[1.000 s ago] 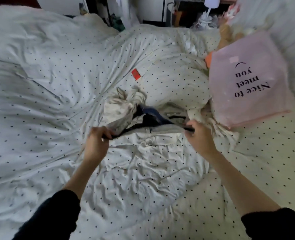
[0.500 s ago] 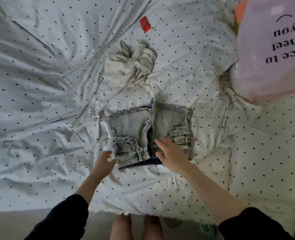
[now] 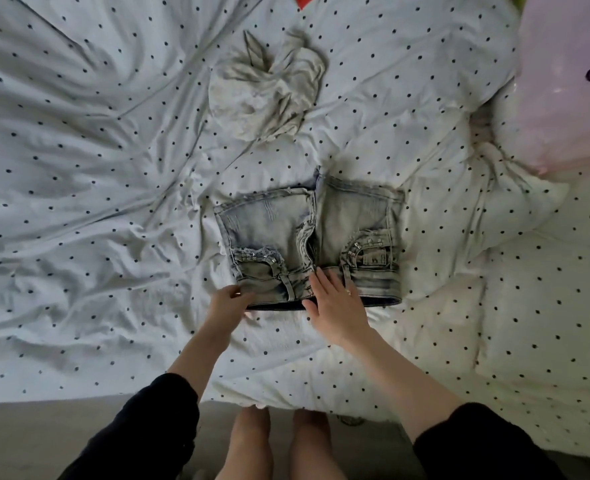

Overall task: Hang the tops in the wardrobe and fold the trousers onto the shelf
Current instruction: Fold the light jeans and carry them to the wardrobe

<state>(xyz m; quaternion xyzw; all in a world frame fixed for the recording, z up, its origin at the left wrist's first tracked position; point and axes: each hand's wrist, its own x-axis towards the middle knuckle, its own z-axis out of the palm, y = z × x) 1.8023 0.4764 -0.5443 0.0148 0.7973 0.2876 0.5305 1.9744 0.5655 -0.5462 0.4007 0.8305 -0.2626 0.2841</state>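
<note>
Right hand (image 3: 335, 303): fingers straight, spread flat on the waistband of the denim shorts (image 3: 307, 237), holding nothing. Left hand (image 3: 227, 304): fingers curled round the waistband's left corner, pinching it. Shorts spread flat, fly open, on the dotted white duvet (image 3: 79, 202). Beyond them, well apart, a crumpled pale top (image 3: 266, 88). At far right, a pink bag (image 3: 563, 81).

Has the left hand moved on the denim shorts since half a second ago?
Yes. The left hand has closed in onto the waistband corner of the denim shorts, which it now grips; before, it sat just short of them.
</note>
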